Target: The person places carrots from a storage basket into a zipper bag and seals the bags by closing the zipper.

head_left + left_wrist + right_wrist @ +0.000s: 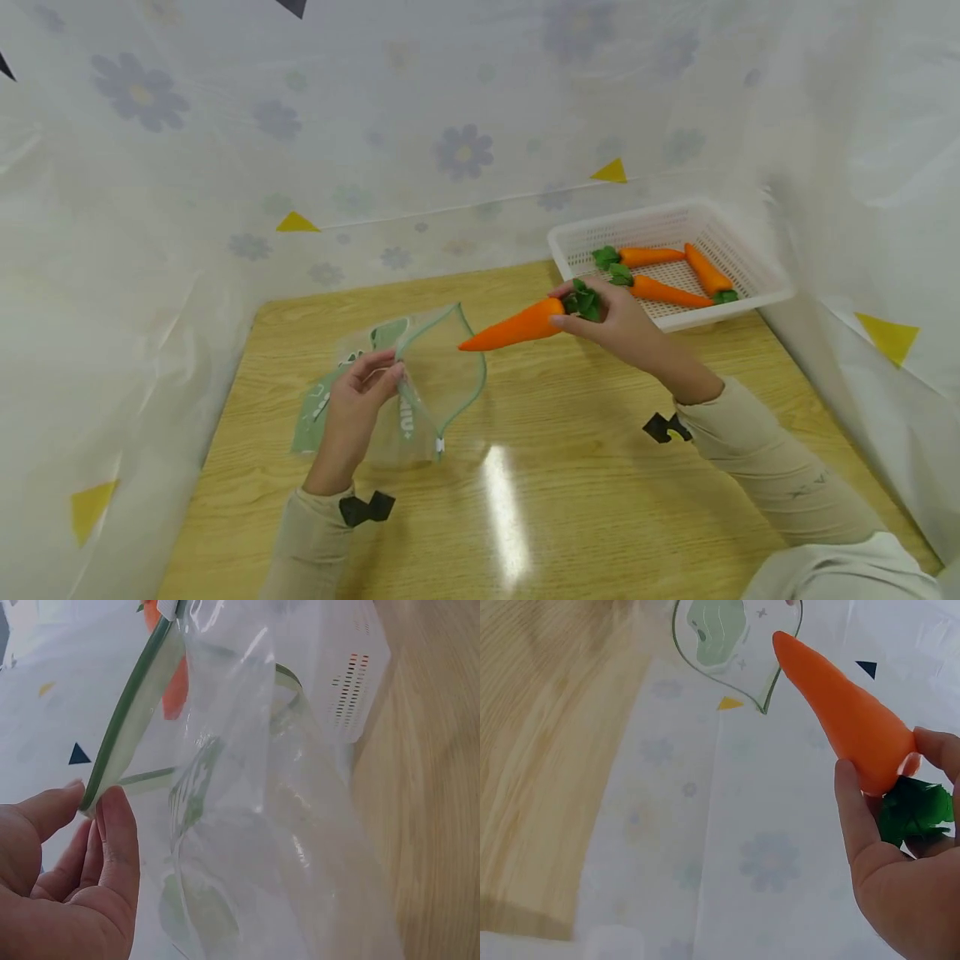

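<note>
My left hand (358, 408) pinches the rim of a clear zip bag (442, 367) between thumb and fingers. The bag has green edging, green print and a white slider, and its mouth gapes toward the right. In the left wrist view the thumb and fingertips hold a corner of the green zip edge (124, 712). My right hand (618, 329) grips an orange carrot (517, 325) by its thick end, just below the green leaves (915, 810). The carrot's tip points left and overlaps the bag's mouth in the head view.
A white plastic basket (757, 293) at the back right holds several carrots (667, 290) with green tops. The wooden table (585, 500) is bordered by pale flowered sheeting (375, 150) with yellow triangles (298, 222) on it.
</note>
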A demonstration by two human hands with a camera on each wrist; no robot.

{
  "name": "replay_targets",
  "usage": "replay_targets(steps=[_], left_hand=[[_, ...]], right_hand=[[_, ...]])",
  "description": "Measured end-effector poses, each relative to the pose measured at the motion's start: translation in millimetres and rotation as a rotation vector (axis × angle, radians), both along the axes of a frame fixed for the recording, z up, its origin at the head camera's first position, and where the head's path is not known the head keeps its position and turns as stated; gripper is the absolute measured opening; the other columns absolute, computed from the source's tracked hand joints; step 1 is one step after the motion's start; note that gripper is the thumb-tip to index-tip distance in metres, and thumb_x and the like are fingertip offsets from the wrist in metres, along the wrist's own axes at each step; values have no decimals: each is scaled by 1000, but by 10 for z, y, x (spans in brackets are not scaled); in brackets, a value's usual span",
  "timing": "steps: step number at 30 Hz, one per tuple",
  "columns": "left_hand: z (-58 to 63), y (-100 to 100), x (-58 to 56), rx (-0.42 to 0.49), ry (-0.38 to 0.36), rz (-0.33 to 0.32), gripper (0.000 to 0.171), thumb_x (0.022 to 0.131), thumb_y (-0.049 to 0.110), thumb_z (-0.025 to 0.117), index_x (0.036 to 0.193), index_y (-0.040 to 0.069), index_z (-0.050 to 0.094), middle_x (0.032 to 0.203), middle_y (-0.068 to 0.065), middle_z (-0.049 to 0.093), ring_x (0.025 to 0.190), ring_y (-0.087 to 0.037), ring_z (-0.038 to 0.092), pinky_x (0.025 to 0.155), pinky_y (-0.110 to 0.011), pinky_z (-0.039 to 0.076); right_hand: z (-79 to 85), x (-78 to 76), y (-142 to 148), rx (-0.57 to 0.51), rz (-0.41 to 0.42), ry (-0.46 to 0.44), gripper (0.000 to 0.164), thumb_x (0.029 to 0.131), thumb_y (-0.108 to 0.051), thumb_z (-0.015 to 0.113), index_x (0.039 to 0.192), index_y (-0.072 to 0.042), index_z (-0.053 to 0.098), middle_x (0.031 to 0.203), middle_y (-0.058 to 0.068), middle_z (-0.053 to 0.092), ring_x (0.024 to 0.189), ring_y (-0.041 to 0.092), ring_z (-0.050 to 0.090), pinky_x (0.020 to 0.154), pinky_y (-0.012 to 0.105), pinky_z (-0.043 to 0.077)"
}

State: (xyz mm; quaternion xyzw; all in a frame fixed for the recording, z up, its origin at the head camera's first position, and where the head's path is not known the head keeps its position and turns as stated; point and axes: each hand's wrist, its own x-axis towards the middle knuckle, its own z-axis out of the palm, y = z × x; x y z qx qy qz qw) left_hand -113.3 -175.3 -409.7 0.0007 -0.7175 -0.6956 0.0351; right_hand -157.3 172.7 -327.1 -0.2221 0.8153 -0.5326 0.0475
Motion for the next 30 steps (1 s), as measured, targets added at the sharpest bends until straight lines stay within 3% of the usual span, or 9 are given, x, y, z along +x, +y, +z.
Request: replay_targets(steps=[4,9,15,23,27,30], left_hand=[[67,21,-2,16,23,0,40,85,27,69,117,5,59,112,-15,58,96,-21,62,82,-31,53],[136,43,5,72,49,-16,38,87,23,67,118,3,58,115,-22,55,97,-21,61,82,-32,52],[207,65,24,111,61,-21,37,88,21,65,119,2,57,115,-22,55,98,-22,61,82,-31,52],[255,82,18,150,64,-32,37,89,19,64,120,0,55,116,-19,55,103,-28,58,86,-33,51],[275,84,16,184,73,-33,37,89,18,64,120,0,55,115,-15,57,101,-28,59,86,-32,50],[292,86,14,207,90,-38,36,90,15,63,121,-2,54,114,-13,57,97,-20,60,85,-31,51]], right_hand=[[16,67,-176,-3,73,99,31,88,-13,66,116,-4,57,103,5,56,73,18,51,59,27,47],[-57,79,-326,-3,112,203,30,85,-9,69,113,-4,58,108,5,55,85,16,54,67,26,51],[-316,-12,-407,1,110,278,32,84,-19,71,113,-14,59,116,-1,52,94,15,52,71,26,51],[-442,-8,-574,53,170,421,33,84,-32,70,113,-20,60,114,-6,53,91,10,51,71,25,50],[-499,6,-653,64,215,429,32,84,-27,71,112,-17,60,112,-5,53,90,9,51,73,25,48],[-531,25,-700,63,234,420,33,83,-24,72,112,-16,60,112,-5,53,90,9,51,74,26,48]])
